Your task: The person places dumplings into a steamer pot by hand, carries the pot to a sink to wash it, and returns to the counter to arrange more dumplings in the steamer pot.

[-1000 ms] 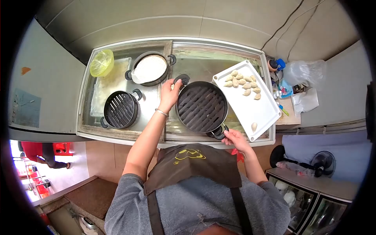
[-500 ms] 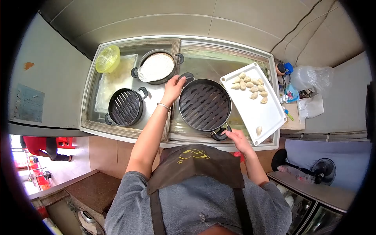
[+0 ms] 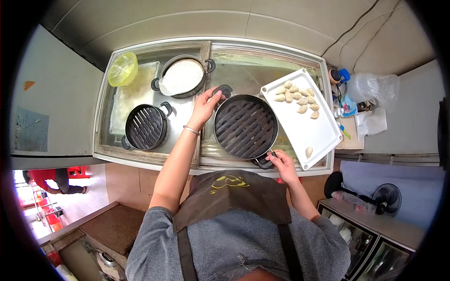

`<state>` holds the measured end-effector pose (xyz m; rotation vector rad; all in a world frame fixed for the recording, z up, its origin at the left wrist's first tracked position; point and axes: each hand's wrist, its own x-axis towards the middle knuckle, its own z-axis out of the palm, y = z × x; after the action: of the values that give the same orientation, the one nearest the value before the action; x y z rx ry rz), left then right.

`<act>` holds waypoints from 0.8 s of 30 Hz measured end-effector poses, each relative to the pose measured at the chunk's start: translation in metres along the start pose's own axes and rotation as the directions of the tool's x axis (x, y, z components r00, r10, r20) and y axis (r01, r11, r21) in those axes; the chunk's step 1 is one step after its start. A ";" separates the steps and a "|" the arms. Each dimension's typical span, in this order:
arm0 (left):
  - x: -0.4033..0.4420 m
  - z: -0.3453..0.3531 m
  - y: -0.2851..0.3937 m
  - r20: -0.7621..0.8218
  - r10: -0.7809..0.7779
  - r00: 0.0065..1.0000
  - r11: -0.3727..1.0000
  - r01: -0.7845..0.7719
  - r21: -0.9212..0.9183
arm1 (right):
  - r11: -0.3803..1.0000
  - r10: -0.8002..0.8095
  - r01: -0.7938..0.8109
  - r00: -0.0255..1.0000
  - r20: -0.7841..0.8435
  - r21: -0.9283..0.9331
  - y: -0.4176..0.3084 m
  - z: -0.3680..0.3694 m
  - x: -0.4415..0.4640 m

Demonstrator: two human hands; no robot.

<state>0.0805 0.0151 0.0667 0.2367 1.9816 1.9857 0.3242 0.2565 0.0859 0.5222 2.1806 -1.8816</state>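
Observation:
A black two-handled pot point(image 3: 245, 126) with a slatted rack inside sits low over the glass top in front of me; whether it rests there or is lifted, I cannot tell. My left hand point(image 3: 205, 107) is closed on its upper-left handle, and my right hand point(image 3: 283, 165) grips the lower-right one. To the right lies a white tray point(image 3: 307, 129) with several pale dumplings point(image 3: 297, 97) bunched near its far end and a single one near the front. Left of my left arm stands a smaller black pot point(image 3: 146, 127), also slatted inside.
Behind, a pot point(image 3: 183, 77) holds a round white perforated sheet. A yellow bowl point(image 3: 123, 69) stands in the far left corner of the glass-topped freezer point(image 3: 220, 164). Plastic bags point(image 3: 375, 91) and bottles crowd the right side. A person in red point(image 3: 44, 180) is bent over at far left.
My right hand has shifted slightly on the lower handle, its fingers more closed around it. The pot remains almost in place; the whole view has moved a little.

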 end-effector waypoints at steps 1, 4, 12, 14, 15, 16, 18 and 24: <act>0.001 0.000 -0.002 0.061 0.015 0.998 0.998 -0.019 0.067 | 1.000 -0.004 0.005 1.000 -0.012 0.031 0.004 0.001 -0.001; 0.001 0.007 -0.003 0.013 -0.037 0.999 0.999 0.038 -0.027 | 0.997 -0.014 0.017 0.999 -0.042 0.071 -0.007 0.006 -0.002; 0.011 0.000 -0.020 -0.040 0.025 0.999 0.996 -0.021 0.090 | 0.998 -0.047 0.049 0.998 -0.040 0.051 0.003 0.008 0.001; 0.011 0.000 -0.021 -0.037 -0.011 0.999 0.995 0.014 0.101 | 0.996 -0.056 0.058 0.998 -0.033 0.069 0.004 0.008 0.001; 0.011 0.001 -0.021 -0.038 -0.010 0.999 0.995 0.014 0.102 | 0.996 -0.056 0.059 0.998 -0.032 0.069 0.004 0.008 0.002; 0.012 0.001 -0.021 -0.047 -0.028 0.999 0.995 0.032 0.094 | 0.996 -0.071 0.073 0.997 -0.036 0.056 0.003 0.008 0.002; 0.012 0.001 -0.018 -0.060 -0.045 0.997 0.995 0.050 0.085 | 0.995 -0.087 0.088 0.996 -0.035 0.040 0.001 0.008 0.002; 0.012 0.002 -0.015 -0.068 -0.091 0.993 0.991 0.098 0.093 | 0.996 -0.086 0.086 0.996 -0.012 0.026 0.003 0.006 0.004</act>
<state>0.0719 0.0212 0.0510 0.1004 2.0904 1.8639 0.3209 0.2517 0.0810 0.4514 2.2216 -1.9575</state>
